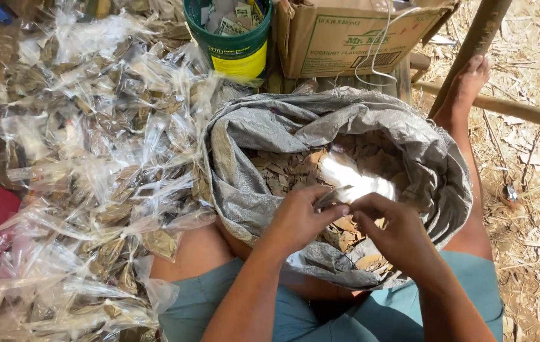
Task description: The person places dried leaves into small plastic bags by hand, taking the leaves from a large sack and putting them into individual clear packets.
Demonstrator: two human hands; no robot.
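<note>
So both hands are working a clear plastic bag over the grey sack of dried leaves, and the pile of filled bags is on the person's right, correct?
Not quite: the head view shows the pile of filled bags on the person's left. Both hands, left and right, do hold a clear plastic bag over the grey sack of dried leaves.

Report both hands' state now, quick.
Left hand: closed, pinching a small clear plastic bag over the grey sack.
Right hand: closed, fingers pinching the same bag.

A big pile of clear little bags point(93, 177) with brown leaves is lying at the left. A brown cardboard box point(352, 38) is sitting at the top. A green bucket point(229, 35) beside it is wearing a yellow label point(241, 65).
</note>
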